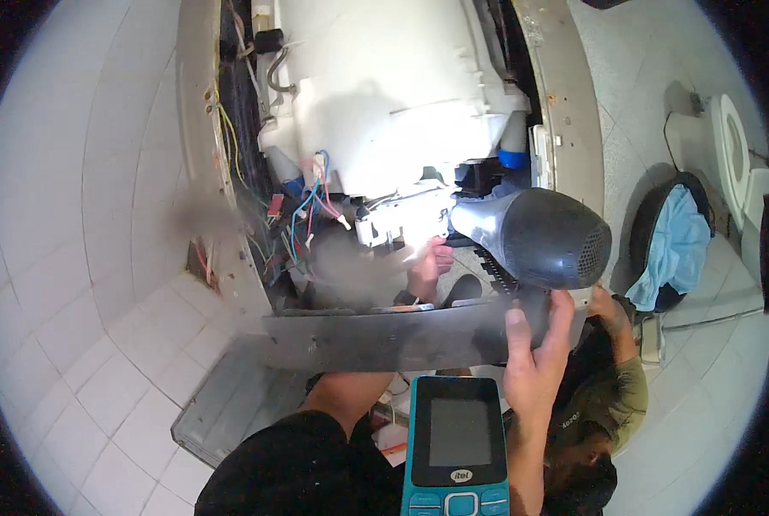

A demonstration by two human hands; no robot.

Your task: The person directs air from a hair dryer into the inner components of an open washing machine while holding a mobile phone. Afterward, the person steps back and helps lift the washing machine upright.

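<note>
Nearest, a teal keypad phone [456, 447] sits propped below. Right hand [535, 357] grips the dark grey hair dryer [530, 236], nozzle aimed at wet white connectors [393, 225]; left hand [427, 271] steadies them, its grip unclear.

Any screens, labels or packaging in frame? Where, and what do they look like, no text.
Phone screen: bottom centre, in front of the open machine; a blank grey rectangle in a black face, on a teal keypad phone standing upright.
Small oval logo badge: just below that screen, white on black.
Packages or signs: none that I can make out.
</note>
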